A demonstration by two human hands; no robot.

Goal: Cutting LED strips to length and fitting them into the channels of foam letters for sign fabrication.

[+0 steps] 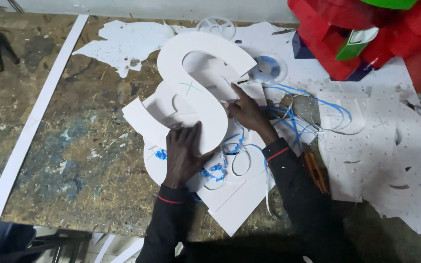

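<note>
A large white S-shaped cutout lies flat on a worn wooden table, on top of other white sheet pieces. My left hand presses flat on the lower curve of the S, fingers spread. My right hand rests at the right edge of the S near its middle, with the index finger pointing up along the inner curve; a small dark thing by that fingertip is too small to identify. Both sleeves are black with red trim.
White sheets with rows of small holes cover the right of the table. Blue wire tangles beside my right hand. Red and green blocky shapes stand at back right. A long white strip runs along the left. Orange-handled cutters lie near my right forearm.
</note>
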